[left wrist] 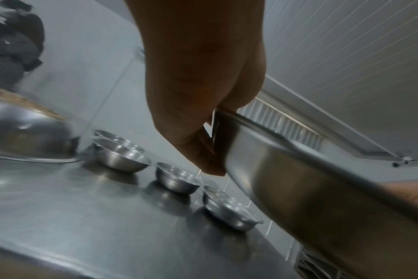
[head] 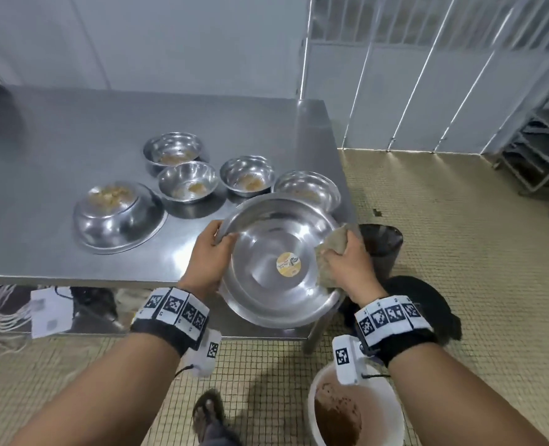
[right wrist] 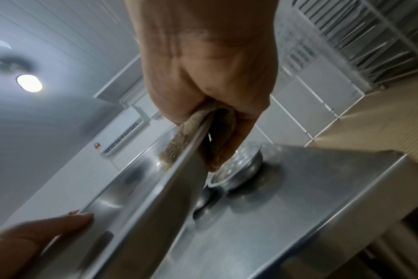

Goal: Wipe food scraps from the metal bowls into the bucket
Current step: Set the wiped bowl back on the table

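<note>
A large metal bowl (head: 276, 262) with a round sticker at its centre is tilted toward me over the table's front right corner. My left hand (head: 212, 252) grips its left rim, thumb inside; the left wrist view shows the fingers (left wrist: 198, 147) curled on the bowl's outer wall (left wrist: 298, 188). My right hand (head: 347, 262) holds a brown cloth (head: 331, 249) folded over the right rim; in the right wrist view the cloth (right wrist: 179, 143) straddles the bowl's edge (right wrist: 155, 198). A white bucket (head: 395, 410) with brown scraps stands on the floor below my right wrist.
Several small metal bowls (head: 187, 185) with scraps sit on the steel table (head: 57, 133), and a big bowl (head: 118, 220) lies at the left. A black bin (head: 379, 249) stands beside the table corner. A wheeled rack (head: 543, 140) is at the far right. My sandalled foot (head: 208, 413) is on the tiled floor.
</note>
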Demonstrator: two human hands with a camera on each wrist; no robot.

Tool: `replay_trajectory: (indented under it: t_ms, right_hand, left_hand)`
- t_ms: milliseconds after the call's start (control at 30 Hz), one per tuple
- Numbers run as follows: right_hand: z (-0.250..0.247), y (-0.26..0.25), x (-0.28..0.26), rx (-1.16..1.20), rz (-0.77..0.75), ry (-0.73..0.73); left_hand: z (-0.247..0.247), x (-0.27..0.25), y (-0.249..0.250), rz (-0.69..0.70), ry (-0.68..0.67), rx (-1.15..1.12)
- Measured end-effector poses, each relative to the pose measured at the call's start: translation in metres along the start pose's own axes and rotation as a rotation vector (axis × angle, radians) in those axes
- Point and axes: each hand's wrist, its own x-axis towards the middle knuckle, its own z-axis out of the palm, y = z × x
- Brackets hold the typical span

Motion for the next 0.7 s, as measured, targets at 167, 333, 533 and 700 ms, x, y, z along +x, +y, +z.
replay_trajectory:
  t_ms: [167,333,533,700]
  right_hand:
    - [0.074,-0.015,0.026,-0.075,0.035,-0.103]
    - [0.14,-0.024,0.052,-0.125,0.094,-0.119]
    - [0.177,-0.028,0.078,-0.207,0.176,-0.074]
    - [0.179,-0.016,0.09,-0.203,0.24,-0.049]
  left_hand:
    - [-0.052,0.034,-0.045,-0.091,0.079,0.046]
    - [-0.091,0.077,-0.076,-0.145,0.096,0.082]
    - [-0.109,0.126,-0.091,-0.168,-0.008,0.129]
    - [-0.102,0.153,-0.104,-0.188,-0.126,0.254]
